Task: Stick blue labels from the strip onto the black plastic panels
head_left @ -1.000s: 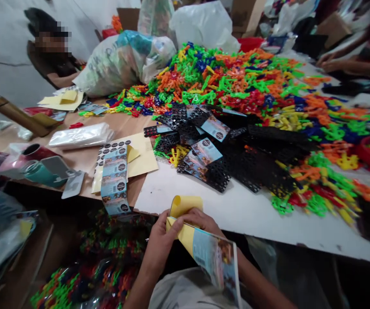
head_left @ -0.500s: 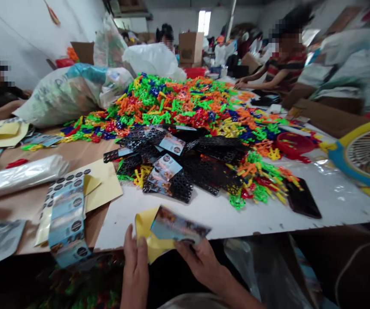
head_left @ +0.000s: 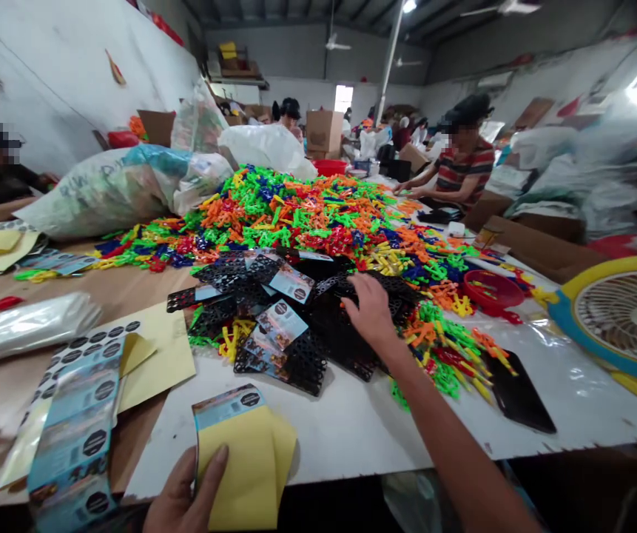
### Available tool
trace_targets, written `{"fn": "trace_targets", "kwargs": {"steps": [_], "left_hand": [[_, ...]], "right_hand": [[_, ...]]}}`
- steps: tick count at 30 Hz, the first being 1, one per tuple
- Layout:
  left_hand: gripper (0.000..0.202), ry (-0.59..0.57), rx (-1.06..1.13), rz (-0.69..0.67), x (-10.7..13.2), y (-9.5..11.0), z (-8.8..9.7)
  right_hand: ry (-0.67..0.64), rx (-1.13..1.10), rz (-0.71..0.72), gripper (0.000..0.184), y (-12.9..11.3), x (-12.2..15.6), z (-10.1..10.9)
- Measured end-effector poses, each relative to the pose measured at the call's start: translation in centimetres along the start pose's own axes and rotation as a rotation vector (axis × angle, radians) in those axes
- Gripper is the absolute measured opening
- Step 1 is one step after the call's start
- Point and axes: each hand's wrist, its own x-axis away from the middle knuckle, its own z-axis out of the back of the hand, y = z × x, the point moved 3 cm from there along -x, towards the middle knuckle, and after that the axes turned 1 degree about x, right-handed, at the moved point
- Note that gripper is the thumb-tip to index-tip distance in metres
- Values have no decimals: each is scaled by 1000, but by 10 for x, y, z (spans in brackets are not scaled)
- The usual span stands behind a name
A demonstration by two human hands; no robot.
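My left hand [head_left: 188,485] is closed at the table's front edge, its thumb pressed on a sticker sheet [head_left: 243,463] with yellow backing and a blue printed strip on top. My right hand [head_left: 372,307] reaches over the pile of black lattice plates [head_left: 340,326], fingers apart and nothing visible in them. Whether the fingertips touch a plate I cannot tell. Blue printed cards [head_left: 282,323] lie on the plates, left of that hand. A long strip of blue stickers [head_left: 77,437] hangs over the table edge at the left.
Behind the plates rises a heap of bright plastic pieces [head_left: 296,203]. A dark phone [head_left: 523,392], a red basket [head_left: 493,292] and a yellow-blue fan [head_left: 590,296] stand right. Plastic sleeves [head_left: 35,322] and a full sack [head_left: 112,192] are left. Other people sit around the table.
My right hand has let go of the blue printed piece and moved forward over the black plates. My left hand now holds the yellow-backed sheet alone. The view has tilted up.
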Motion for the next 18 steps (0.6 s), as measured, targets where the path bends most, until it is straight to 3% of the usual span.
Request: {"fn": "trace_targets", "kwargs": {"steps": [2, 5, 7, 8, 9, 11, 14, 18], "left_hand": [[60, 2, 127, 77, 2, -2, 2], [58, 0, 274, 174, 7, -7, 5], [53, 36, 307, 169, 9, -11, 10], [50, 55, 315, 158, 10, -14, 13], [48, 67, 323, 149, 11, -17, 16], [44, 49, 331, 147, 14, -24, 20], [45, -58, 296, 189, 23, -37, 21], [53, -194, 222, 317, 41, -53, 18]], "right_hand": [[-88, 268, -3, 42, 20, -27, -12], [-139, 288, 54, 29, 32, -37, -16], [-74, 263, 96, 29, 26, -30, -5], [45, 231, 148, 29, 18, -24, 5], [148, 162, 220, 29, 6, -18, 16], [196, -64, 404, 35, -28, -1, 33], [-43, -463, 673, 46, -95, 30, 35], [-400, -840, 806, 46, -167, 79, -6]]}}
